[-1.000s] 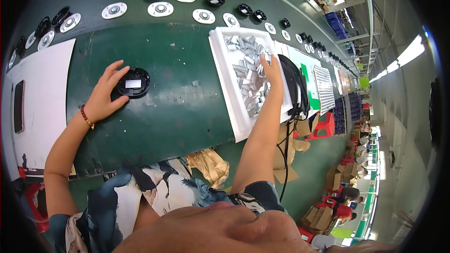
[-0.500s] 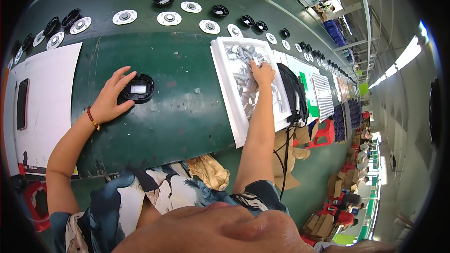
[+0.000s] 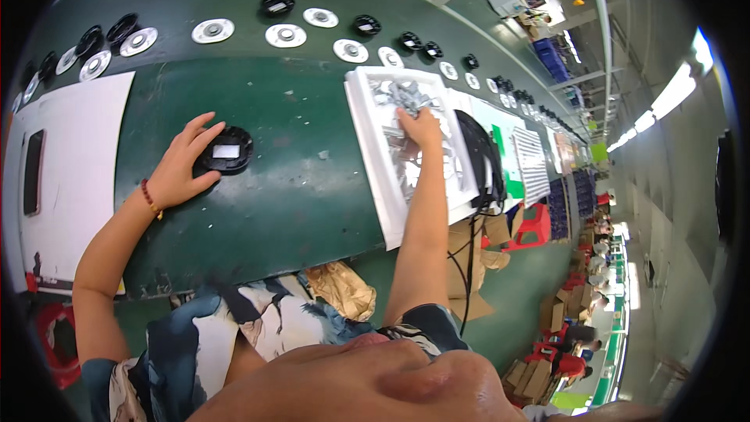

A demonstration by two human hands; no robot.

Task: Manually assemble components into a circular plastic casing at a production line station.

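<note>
My left hand (image 3: pixel 181 164) rests on the green bench, its thumb and fingers curved around the left side of a black oval plastic casing (image 3: pixel 236 141) with a white label. Inside a white rectangular tray (image 3: pixel 367 141) on the right, my right hand (image 3: pixel 423 128) reaches down with its fingers drawn together. Small silvery metal pieces (image 3: pixel 409 95) lie loose and heaped around its fingertips. Blur and the hand itself hide what the fingers have between them, if anything.
Black casings (image 3: pixel 277 5) and white oval plates (image 3: pixel 286 35) line the strip behind the bench. A dark phone (image 3: pixel 33 172) lies on white sheeting (image 3: pixel 82 156) at left. Coiled black cable (image 3: pixel 478 158) sits right of the tray, its ends hanging near a red stool (image 3: pixel 531 227).
My right hand has shifted slightly nearer and left within the tray, and the metal pieces beneath it are blurred now. The left hand stays at the black casing. The whole view has shifted slightly.
</note>
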